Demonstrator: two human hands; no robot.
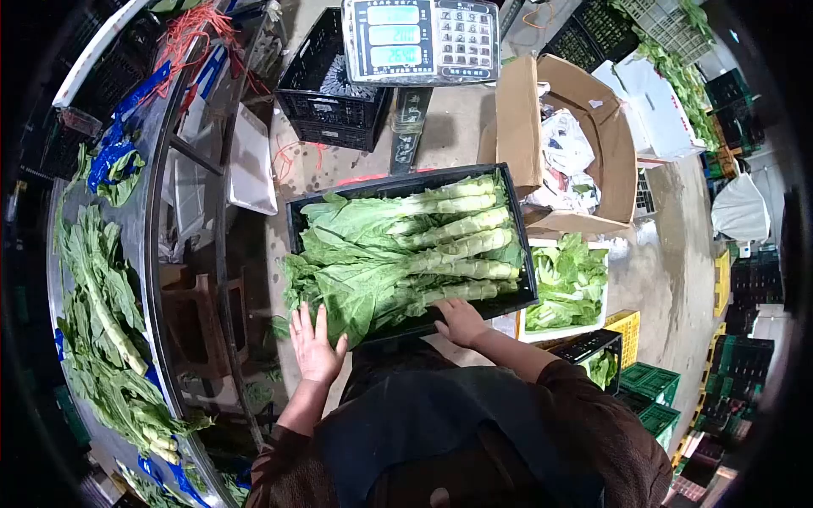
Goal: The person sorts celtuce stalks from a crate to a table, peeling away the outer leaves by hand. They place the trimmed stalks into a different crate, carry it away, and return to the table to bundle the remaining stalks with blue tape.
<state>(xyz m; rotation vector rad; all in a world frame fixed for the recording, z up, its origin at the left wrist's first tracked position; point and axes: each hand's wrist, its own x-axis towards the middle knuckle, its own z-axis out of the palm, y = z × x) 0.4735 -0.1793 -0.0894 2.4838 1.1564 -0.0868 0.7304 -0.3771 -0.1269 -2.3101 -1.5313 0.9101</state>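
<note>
In the head view, the stem lettuces [457, 252] lie in the black crate [512, 302], their stalks [468, 224] pointing to the right. The left hand [317, 345] is open, fingers spread, at the leaves [334, 245], holding nothing. The right hand [461, 323] is at the nearest stalk, fingers partly bent; I cannot tell if it grips.

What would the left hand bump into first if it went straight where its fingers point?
The left hand would probably meet the green leaves spilling over the left end of the black crate; I can't tell whether it touches them.
</note>
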